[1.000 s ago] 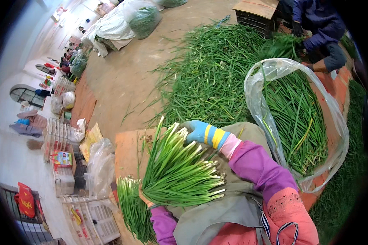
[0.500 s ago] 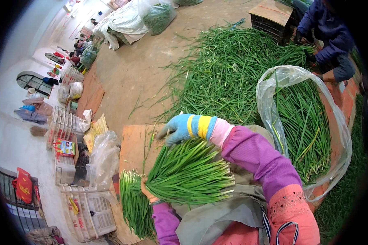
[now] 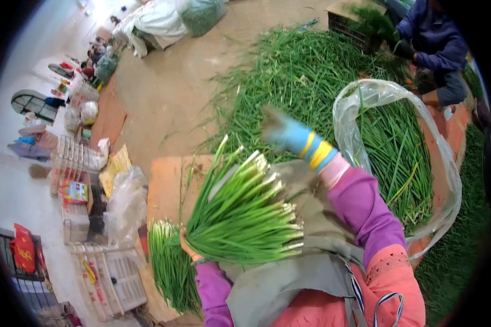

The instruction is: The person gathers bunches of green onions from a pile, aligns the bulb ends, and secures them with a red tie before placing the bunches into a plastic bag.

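My left hand, in an orange glove, grips a fanned bunch of garlic chives. The white root ends point right, and green leaves cover much of that hand. My right hand wears a blue knitted glove with yellow bands. It hangs above and to the right of the bunch, apart from it, over the edge of the loose chive pile. Motion smears its fingers, so I cannot make out whether they hold anything. Another bundle of chives lies beside my left forearm on a brown board.
An open clear plastic bag full of chives stands at my right. A co-worker in dark blue sits at the far right, holding greens by a black crate. White plastic crates and a crumpled clear bag are at left.
My right hand has moved off the bunch, up and to the right. The bunch now fans wider, with more white ends showing on top. The co-worker has lifted a handful of greens.
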Demonstrator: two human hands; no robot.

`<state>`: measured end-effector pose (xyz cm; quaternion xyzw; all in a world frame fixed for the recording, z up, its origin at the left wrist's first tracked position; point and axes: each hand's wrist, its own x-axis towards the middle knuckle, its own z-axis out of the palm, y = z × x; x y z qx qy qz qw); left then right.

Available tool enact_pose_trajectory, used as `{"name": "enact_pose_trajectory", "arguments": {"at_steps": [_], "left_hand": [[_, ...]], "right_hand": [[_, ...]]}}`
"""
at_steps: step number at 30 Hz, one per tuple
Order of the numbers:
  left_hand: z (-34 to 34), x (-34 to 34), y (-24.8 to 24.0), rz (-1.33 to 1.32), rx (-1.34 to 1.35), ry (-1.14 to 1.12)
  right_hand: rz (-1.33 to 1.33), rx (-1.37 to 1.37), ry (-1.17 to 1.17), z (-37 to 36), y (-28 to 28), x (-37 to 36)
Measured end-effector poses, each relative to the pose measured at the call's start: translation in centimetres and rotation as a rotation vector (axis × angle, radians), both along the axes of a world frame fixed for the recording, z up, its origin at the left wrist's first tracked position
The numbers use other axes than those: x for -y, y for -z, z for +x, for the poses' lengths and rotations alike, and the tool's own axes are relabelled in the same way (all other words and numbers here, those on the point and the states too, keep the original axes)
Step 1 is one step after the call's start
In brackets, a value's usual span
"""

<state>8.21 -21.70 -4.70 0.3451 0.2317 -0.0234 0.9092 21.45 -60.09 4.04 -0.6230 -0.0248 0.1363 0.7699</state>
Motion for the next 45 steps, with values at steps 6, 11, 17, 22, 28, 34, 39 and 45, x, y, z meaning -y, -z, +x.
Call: {"name": "enact_pose_trajectory", "arguments": {"at_steps": [6,11,17,22,28,34,39,45], "left_hand": [[-0.1,-2.8,2.4,-0.071,0.066,0.059],[-0.3,-1.9,1.3,-0.04,0.086,0.059],[-0.3,-1.6,0.4,-0.002,-0.042,-0.101],[0.3,1.9,-6.3,0.068,-0.067,-0.178],[2.0,3.2,-9.7,0.241,0.049,-0.43],[2.5,5.3,-12.6,0.37,0.093,-0.445],[4.1,6.5,-15.2,0.457,0.16,-0.435],[9.6,8.6,-21.6,0.669,0.486,-0.274]], "right_hand": [[-0.534,0.255,-0.005,-1.8,6.0,-3.4],[0.396,-0.206,0.367,0.2,7.0,6.0],[-0.29,0.734,0.328,-6.8,-1.7,-3.5],[-0.74,0.946,0.1,-9.0,-2.0,-5.2],[-0.912,1.02,0.062,-11.8,-0.7,-9.7],[-1.093,0.747,-0.147,-13.7,1.3,-9.4],[-0.282,0.381,-0.067,-13.3,3.0,-6.1],[0.687,-0.229,0.113,-13.4,3.6,-3.0]]}}
